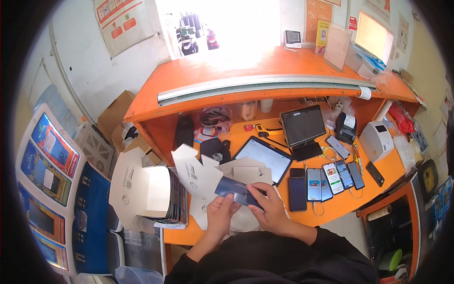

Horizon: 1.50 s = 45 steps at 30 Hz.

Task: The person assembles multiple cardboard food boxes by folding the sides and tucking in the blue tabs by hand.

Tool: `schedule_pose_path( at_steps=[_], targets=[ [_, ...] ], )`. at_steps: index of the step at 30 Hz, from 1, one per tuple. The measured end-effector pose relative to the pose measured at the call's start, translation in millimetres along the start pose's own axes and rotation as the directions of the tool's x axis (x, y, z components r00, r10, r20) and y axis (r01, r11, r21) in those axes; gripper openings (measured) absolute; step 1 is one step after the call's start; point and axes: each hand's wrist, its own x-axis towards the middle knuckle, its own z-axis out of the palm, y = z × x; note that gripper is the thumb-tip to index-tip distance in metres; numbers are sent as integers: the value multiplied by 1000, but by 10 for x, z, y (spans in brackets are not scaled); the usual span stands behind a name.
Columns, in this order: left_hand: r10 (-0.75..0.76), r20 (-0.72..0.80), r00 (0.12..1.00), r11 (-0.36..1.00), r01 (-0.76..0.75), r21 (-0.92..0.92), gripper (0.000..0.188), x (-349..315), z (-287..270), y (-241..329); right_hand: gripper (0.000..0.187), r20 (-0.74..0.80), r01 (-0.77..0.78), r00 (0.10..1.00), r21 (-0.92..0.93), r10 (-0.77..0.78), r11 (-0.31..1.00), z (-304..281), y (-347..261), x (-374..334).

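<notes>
Both my hands hold a dark blue, glossy flat piece point(227, 187), like a packet or sleeve, tilted in front of me. Its kind I cannot make out. My left hand point(221, 215) pinches its lower left edge, while the fingers of my right hand point(270, 210) close on its right end. Beneath it, an unfolded white cardboard box point(198, 201) with cut flaps lies spread over the orange desk. A stack of folded white cartons point(158, 194) with dark edges stands to the left of my hands.
Several phones point(333, 178) lie on the desk at right, with cables among them. Behind are a large tablet point(266, 157), a tablet on a stand point(303, 124), a card terminal point(346, 128) and a white printer point(377, 141). An orange counter point(227, 71) rises beyond; a vending machine point(47, 175) stands left.
</notes>
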Motion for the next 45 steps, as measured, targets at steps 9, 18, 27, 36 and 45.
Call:
schedule_pose_path(
  at_steps=[9,18,27,36,45],
  targets=[
    [-3,112,994,979,26,-204,19,46,-212,65,44,122,265,960,-117,-251,957,17,42,-72],
    [-109,-9,994,986,107,-131,15,-44,-39,8,45,96,147,986,-147,-134,978,79,44,-65],
    [-175,-32,984,975,169,-142,14,-76,47,26,42,88,192,980,-137,-181,972,27,121,-118],
    [-142,-57,988,974,129,-186,14,-30,-78,10,38,147,98,984,15,-100,995,-51,89,-58],
    [-141,5,990,989,141,52,21,-114,53,-37,31,-95,21,995,-64,-27,998,-53,62,33]
  ],
)
